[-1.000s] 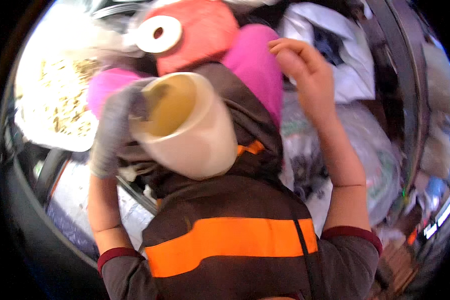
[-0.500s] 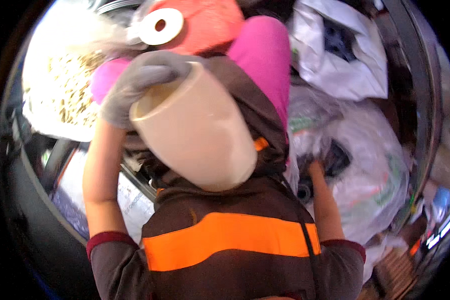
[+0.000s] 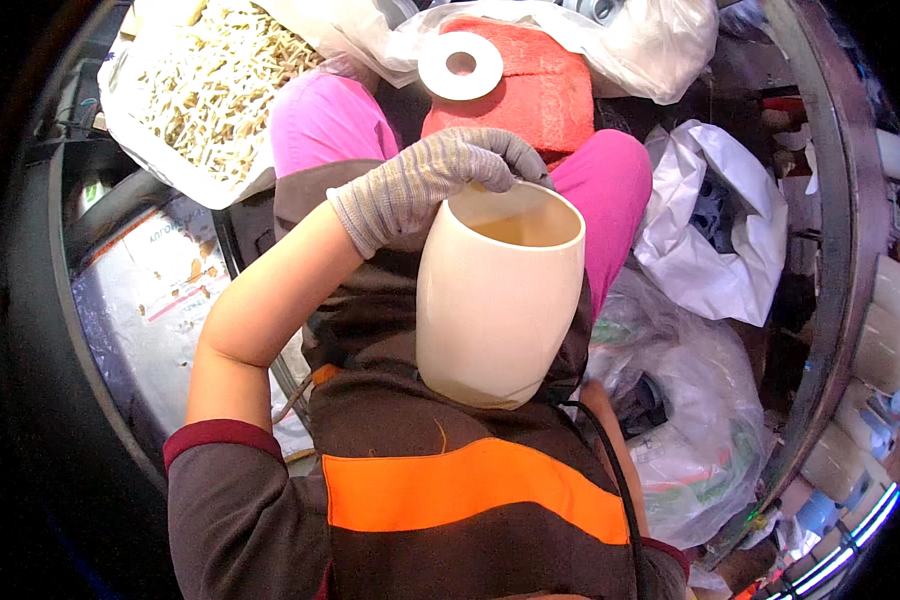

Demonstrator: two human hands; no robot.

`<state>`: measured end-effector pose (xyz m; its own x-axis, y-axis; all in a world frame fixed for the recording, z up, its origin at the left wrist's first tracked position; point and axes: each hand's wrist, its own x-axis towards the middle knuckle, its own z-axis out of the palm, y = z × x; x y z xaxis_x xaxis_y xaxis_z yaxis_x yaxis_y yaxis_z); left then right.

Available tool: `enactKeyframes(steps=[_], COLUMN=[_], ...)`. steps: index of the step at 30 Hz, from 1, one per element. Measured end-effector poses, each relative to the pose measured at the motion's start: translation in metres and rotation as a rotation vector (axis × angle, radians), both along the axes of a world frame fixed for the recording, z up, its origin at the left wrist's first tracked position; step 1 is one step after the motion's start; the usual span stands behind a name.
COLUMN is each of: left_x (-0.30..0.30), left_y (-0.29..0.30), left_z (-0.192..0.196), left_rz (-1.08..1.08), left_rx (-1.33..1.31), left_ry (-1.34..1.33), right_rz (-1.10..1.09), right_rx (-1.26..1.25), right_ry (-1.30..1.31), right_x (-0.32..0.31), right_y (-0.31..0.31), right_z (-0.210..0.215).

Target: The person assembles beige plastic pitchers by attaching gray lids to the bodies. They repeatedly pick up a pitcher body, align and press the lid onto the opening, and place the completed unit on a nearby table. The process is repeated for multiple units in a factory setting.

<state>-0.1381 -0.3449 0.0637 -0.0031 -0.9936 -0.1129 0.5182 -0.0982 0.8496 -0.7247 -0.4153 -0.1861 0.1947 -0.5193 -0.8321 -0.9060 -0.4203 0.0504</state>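
while you are looking down at your own lap, your left hand [image 3: 440,180], in a grey knitted glove, is grasping one cream ceramic cup [image 3: 498,295] by its rim, with the gloved fingers [image 3: 515,160] curling over the far edge. the cup is hanging in the air in front of your chest, tilted so that its open mouth is facing up and away from you, and its inside is looking bare. your right hand is not showing; only a part of the right forearm [image 3: 615,440] is going down behind the cup toward the bags, so i cannot tell if that hand is closed or released.

one red foam block [image 3: 530,90] is lying on your pink trousers [image 3: 320,125], and one white ring [image 3: 460,65] is sitting on top of this block. you are wearing a brown top with one orange stripe [image 3: 470,490].

at your left, one white sack of pale straw-like filling [image 3: 205,85] is standing open, and under it one flat carton wrapped in clear film [image 3: 160,300] is lying. at your right, i am counting two white plastic bags [image 3: 715,235] near your knee and one bigger clear bag [image 3: 705,440] below them. along the right rim, more cream cups [image 3: 885,345] are standing in a row on a shelf, about five, but they are too small to count surely. the room is looking crowded and dim around its edges.
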Motion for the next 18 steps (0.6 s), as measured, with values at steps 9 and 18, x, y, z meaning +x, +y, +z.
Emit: enactKeyframes(steps=[9,18], left_x=[-0.006,-0.003], left_y=[0.004,0.024], left_z=[0.001,-0.017], left_rz=[0.06,0.319], left_rx=[-0.014,0.058], left_ry=[0.129,0.464], right_rz=[-0.556,-1.065], right_rx=[-0.441,1.249], right_ry=[-1.513,-1.524], right_x=[0.291,0.349], right_y=[-0.086,-0.053], right_z=[0.308,0.282])
